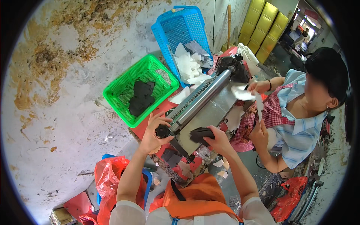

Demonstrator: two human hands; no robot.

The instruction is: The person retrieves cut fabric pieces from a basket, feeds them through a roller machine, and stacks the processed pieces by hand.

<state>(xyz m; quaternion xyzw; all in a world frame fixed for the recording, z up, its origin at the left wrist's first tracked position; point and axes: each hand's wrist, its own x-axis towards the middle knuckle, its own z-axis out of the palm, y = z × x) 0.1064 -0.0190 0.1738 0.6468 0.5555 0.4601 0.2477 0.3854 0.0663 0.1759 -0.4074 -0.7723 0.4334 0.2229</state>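
Observation:
A roller machine [204,98] with a long metal roller and a flat metal bed stands in front of me on a red-topped bench. My left hand [150,134] has its thumb and fingers curled round the black knob [162,131] at the near end of the roller. Over the near part of the bed, my right hand [220,142] pinches a small bunch of flat black pieces [201,134]. Similar black pieces [141,95] lie in a green basket [112,98] to the left of the machine.
A blue basket [165,22] with white cut pieces [185,62] leans behind the green one. At right, a co-worker [296,108] handles white pieces beside the machine. Scraps litter the bench's near end. A red plastic bag [108,180] sits at lower left, and gold boxes [262,26] are stacked behind.

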